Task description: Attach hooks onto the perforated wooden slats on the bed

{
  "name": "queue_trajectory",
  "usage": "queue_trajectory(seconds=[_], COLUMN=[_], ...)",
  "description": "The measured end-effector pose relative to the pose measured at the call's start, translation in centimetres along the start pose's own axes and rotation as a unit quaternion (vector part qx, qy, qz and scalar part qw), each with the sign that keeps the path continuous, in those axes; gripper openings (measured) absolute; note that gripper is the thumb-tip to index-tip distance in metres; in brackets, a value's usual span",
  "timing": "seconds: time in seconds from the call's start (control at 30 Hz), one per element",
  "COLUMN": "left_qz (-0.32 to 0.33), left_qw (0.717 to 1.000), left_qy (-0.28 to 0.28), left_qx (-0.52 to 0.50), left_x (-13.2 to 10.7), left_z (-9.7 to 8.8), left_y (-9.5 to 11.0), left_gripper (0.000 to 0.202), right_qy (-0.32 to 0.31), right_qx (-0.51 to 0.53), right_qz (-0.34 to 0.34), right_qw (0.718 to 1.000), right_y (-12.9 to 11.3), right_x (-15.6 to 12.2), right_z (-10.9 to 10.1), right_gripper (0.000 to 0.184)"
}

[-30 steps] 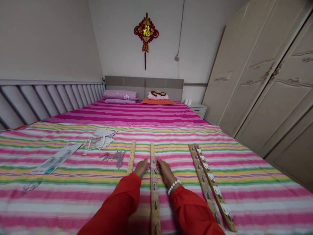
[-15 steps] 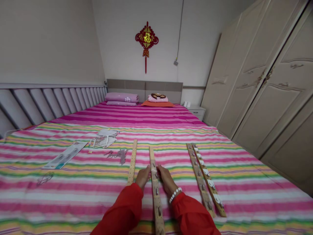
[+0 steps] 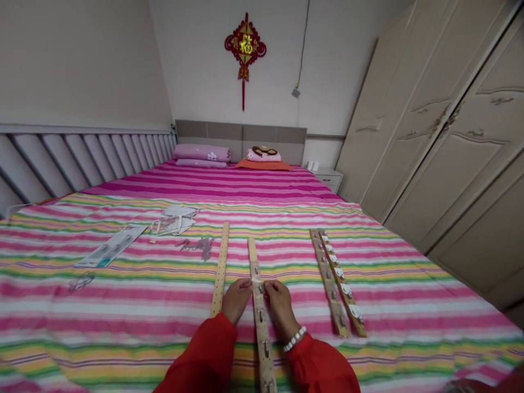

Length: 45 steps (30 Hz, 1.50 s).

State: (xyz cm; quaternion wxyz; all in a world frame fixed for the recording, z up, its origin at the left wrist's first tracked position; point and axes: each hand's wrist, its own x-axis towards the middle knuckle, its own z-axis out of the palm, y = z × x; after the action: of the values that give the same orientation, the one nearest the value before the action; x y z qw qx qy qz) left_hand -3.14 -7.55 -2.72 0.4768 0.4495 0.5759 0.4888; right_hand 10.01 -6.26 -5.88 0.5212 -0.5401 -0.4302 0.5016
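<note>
In the middle of the bed lies a long wooden strip with small metal clips fixed along it. A thin white piece crosses the strip near its far part. My left hand is closed at the strip's left edge, its fingertips pinched at the end of the white piece. On the right edge, my right hand is also closed, thumb and finger together; what they pinch is too small to make out. Left of my hands lies a bare wooden strip with holes.
To the right lie a strip with metal clips and a strip with white pieces. Leftward are grey scraps, clear packets, a flat plastic package and a wiry bundle. Bed rails line the left side.
The view has tilted down a little, so the bed and strips appear higher. My hands have shifted slightly toward me along the middle strip, and the white piece shows more clearly.
</note>
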Motion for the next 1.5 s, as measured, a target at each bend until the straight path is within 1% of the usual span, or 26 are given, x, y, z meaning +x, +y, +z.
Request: queue_trajectory(seconds=[0.17,0.43,0.6,0.9,1.13,1.27,1.37,1.43,1.5], left_qz=[-0.010,-0.036,-0.030,-0.005,-0.017,-0.026,-0.028,-0.027,-0.024], left_qw=[0.999,0.998,0.996,0.996,0.995,0.994,0.994,0.993,0.992], left_qy=[0.034,0.049,0.068,0.082,0.078,0.072,0.066,0.065,0.068], left_qx=[0.017,0.029,0.047,0.042,0.062,0.074,0.085,0.095,0.107], left_x=[0.4,1.2,1.6,2.0,2.5,2.8,3.2,3.5,3.7], left_z=[-0.1,0.4,0.5,0.6,0.7,0.7,0.6,0.5,0.5], left_y=[-0.5,-0.4,-0.3,0.2,-0.1,-0.4,-0.7,-1.1,-1.4], left_gripper=[0.022,0.015,0.015,0.015,0.013,0.013,0.014,0.015,0.016], right_qy=[0.025,0.029,0.041,0.043,0.041,0.049,0.049,0.039,0.029], right_qx=[0.020,-0.016,-0.044,-0.078,-0.093,-0.103,-0.111,-0.119,-0.134], right_qz=[0.016,-0.008,-0.022,-0.046,-0.025,-0.008,-0.001,0.004,0.016], right_qw=[0.999,0.999,0.998,0.995,0.994,0.993,0.993,0.992,0.990], right_y=[0.5,0.4,0.7,0.8,0.6,0.4,0.0,-0.4,-0.8], right_x=[-0.5,-0.3,-0.1,0.1,0.2,0.8,1.5,2.1,2.8], right_z=[-0.2,0.0,0.1,-0.1,0.0,-0.1,-0.1,0.0,0.1], right_gripper=[0.024,0.016,0.017,0.022,0.021,0.015,0.021,0.028,0.031])
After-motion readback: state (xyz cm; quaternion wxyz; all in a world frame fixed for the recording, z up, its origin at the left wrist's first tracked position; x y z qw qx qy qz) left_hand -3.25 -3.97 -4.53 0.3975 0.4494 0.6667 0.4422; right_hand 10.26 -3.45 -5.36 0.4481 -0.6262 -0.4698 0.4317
